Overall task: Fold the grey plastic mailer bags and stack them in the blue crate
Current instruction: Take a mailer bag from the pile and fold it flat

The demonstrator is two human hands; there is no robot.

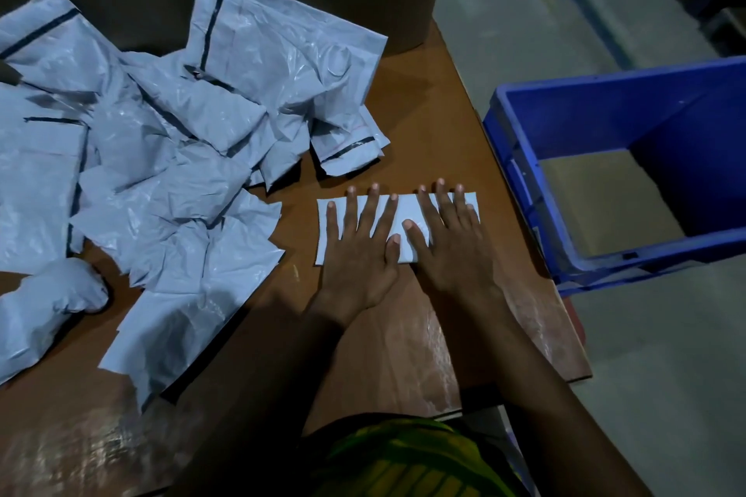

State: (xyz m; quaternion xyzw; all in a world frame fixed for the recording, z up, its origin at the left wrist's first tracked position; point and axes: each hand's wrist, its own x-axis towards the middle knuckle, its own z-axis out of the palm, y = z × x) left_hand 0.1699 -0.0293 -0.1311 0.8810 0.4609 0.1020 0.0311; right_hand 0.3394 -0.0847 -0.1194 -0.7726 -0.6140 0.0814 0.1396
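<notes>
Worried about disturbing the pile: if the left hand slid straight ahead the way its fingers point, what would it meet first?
Likely the small mailer with the dark strip at the right edge of the pile, past bare table; the left hand presses flat on the folded bag.

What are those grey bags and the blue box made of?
Grey bags: thin plastic film, likely; they crinkle and glint softly. Blue crate: hard moulded plastic, it seems; smooth, stiff walls with a slight sheen.

Left hand [357, 254] and right hand [452, 250] press flat on folded mailer [407, 210] on worktop [363, 355]; blue crate [524, 190] beside; unfolded bags [161, 157] heaped left.
</notes>
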